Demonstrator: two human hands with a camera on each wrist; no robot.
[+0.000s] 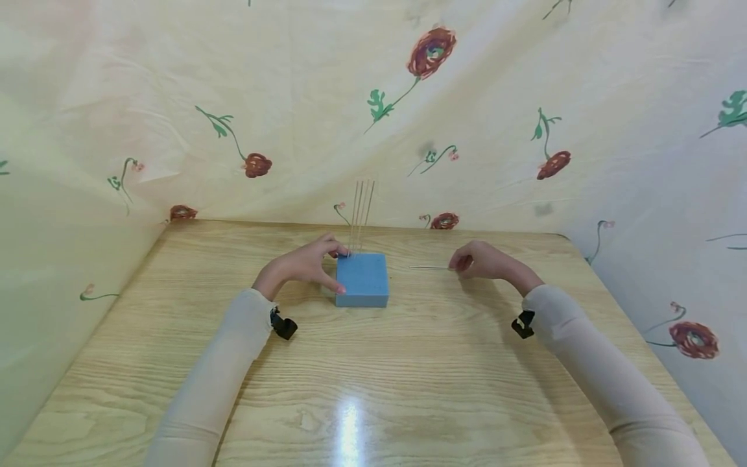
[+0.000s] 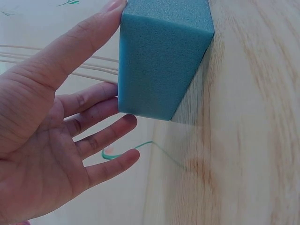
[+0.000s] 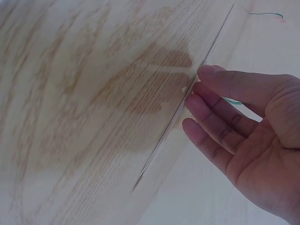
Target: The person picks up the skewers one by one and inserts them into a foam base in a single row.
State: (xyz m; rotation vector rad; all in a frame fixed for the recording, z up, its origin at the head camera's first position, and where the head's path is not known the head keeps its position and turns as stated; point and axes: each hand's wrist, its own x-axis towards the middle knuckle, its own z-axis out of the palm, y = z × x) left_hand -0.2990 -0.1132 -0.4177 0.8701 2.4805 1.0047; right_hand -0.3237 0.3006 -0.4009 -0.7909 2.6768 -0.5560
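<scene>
A blue foam block (image 1: 362,279) sits on the wooden table, with several thin upright sticks (image 1: 369,204) standing at its far left edge. My left hand (image 1: 306,263) holds the block from its left side, thumb at the near corner and forefinger by the far one, close to the sticks. In the left wrist view the other fingers spread loosely beside the foam (image 2: 154,70). To the right of the block, my right hand (image 1: 481,261) pinches a single thin stick (image 1: 428,266) between thumb and fingertips. That stick lies level, its free end pointing left toward the block.
A pale wood-grain table (image 1: 373,363) spreads out under both arms. Behind it and at the sides hangs a cream cloth (image 1: 327,97) printed with red flowers. Black wrist cameras (image 1: 284,325) are strapped over the long light sleeves.
</scene>
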